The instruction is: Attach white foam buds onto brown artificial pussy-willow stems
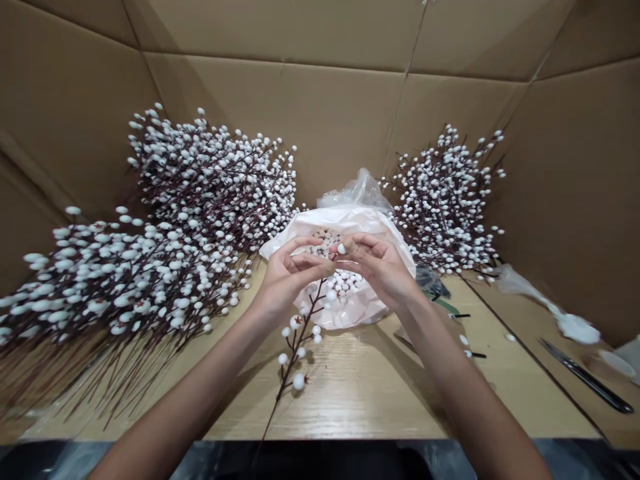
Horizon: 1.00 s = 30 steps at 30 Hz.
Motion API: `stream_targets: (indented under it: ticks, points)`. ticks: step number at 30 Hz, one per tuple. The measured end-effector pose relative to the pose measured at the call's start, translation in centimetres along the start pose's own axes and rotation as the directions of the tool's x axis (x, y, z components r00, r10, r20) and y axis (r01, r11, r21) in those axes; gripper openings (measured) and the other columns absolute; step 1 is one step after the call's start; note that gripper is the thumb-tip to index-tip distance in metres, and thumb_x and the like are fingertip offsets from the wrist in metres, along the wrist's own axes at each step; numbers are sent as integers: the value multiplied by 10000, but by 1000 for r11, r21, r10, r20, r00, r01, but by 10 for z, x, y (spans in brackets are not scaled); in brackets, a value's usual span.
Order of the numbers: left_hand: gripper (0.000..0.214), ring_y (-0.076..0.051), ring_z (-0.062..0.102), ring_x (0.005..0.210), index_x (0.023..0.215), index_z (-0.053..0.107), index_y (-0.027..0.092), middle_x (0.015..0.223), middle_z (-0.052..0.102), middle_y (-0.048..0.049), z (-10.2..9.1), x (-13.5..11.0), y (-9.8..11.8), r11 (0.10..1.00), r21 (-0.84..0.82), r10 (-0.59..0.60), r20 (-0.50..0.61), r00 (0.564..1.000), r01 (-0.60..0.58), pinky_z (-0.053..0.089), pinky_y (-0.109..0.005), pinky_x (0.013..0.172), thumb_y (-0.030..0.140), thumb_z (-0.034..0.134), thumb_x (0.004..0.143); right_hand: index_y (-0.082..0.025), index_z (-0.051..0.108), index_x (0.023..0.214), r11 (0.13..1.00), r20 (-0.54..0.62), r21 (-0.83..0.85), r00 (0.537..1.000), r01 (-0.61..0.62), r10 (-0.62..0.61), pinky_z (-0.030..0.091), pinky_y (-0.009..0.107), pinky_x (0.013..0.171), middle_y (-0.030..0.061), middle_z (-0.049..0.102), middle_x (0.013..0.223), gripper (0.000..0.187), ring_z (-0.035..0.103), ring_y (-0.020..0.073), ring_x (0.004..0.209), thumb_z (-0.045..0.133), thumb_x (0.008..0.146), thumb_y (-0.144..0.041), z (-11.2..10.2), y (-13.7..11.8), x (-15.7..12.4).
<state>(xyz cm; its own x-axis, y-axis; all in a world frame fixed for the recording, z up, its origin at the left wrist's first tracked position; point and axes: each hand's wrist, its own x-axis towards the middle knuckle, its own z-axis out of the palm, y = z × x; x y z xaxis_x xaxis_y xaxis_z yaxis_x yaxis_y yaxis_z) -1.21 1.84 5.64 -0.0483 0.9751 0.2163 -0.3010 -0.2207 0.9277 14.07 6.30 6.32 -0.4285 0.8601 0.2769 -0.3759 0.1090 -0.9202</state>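
My left hand pinches a dark brown artificial berry stem near its upper end. White round berries sit along the stem, some with small reddish-brown star tips, and its bare lower end reaches past the table's near edge. Between the fingertips of my right hand is one white berry, close to the stem's top; whether it touches the stem is hard to see. Right behind both hands lies an open white plastic bag holding many loose white berries.
Big piles of white-berry stems stand at the left, front left and right. A black-handled blade and a white lump in plastic lie at the right. Cardboard walls surround the wooden table.
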Motion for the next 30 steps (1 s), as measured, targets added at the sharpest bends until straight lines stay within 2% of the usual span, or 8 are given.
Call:
stream_targets:
  ticks: [12, 22, 30]
  points:
    - [432, -142, 677, 611, 891, 508, 167, 636, 725, -7, 0, 1, -2, 1000, -20, 22, 14, 1000, -22, 522, -255, 690, 126, 798, 573, -195, 663, 731, 999, -31, -32, 999, -26, 25, 530, 318, 793, 9, 696, 740, 255, 660, 142, 746, 783, 599, -377, 5, 0, -1]
    - [464, -134, 660, 553, 801, 407, 200, 597, 713, 9, 0, -1, 0, 997, -10, 70, -16, 997, -70, 522, -238, 620, 106, 787, 551, -201, 682, 725, 1000, -77, -26, 997, 1, -3, 535, 321, 774, 12, 706, 762, 242, 651, 138, 730, 793, 590, -368, 10, 8, -2]
    - [482, -113, 635, 524, 801, 358, 211, 566, 695, 27, 2, -3, 2, 995, 12, 96, -26, 995, -96, 516, -231, 606, 84, 756, 561, -203, 670, 740, 998, -89, -64, 996, 17, -23, 528, 342, 785, 26, 711, 769, 265, 658, 151, 751, 780, 598, -398, 11, 11, -3]
